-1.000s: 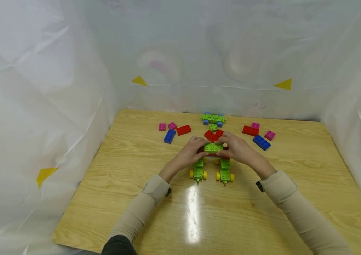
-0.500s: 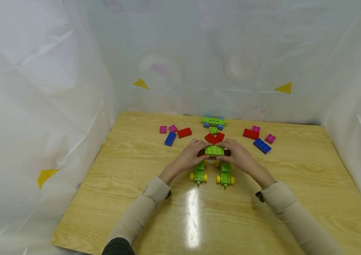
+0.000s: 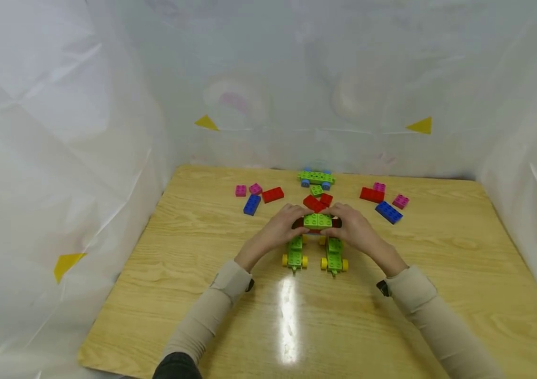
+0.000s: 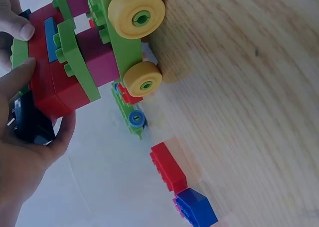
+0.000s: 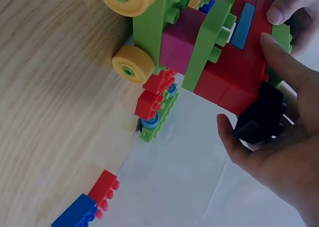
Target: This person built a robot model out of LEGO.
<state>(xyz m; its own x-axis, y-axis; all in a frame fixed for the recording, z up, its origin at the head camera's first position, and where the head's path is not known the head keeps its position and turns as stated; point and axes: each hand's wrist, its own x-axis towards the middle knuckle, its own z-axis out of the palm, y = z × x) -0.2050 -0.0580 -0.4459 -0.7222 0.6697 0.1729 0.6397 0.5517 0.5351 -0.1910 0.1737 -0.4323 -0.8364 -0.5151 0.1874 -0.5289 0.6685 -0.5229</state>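
In the head view a toy brick structure stands mid-table on two green wheeled bases (image 3: 295, 258) with yellow wheels. Its top bears green bricks (image 3: 318, 220). My left hand (image 3: 280, 228) pinches these from the left, thumb in front and fingers behind; my right hand (image 3: 352, 229) does likewise from the right. Below the thumbs lie red bricks (image 4: 56, 90) with a blue brick (image 4: 51, 38) between them. Purple bricks (image 5: 183, 41) join the green plates to the bases. A black brick (image 4: 31, 121) sits within the left palm, another black brick (image 5: 261, 114) within the right.
Behind the structure lie loose red bricks (image 3: 314, 203), a small green brick (image 3: 316, 190) and a green base with blue wheels (image 3: 316, 177). Blue bricks (image 3: 251, 204), pink bricks (image 3: 401, 201) and more red bricks (image 3: 371, 195) lie to both sides. White sheeting (image 3: 297, 79) encloses the table.
The right hand's fingers have drawn in slightly around the green bricks on top. The structure stays in place; the head view shifts a little.
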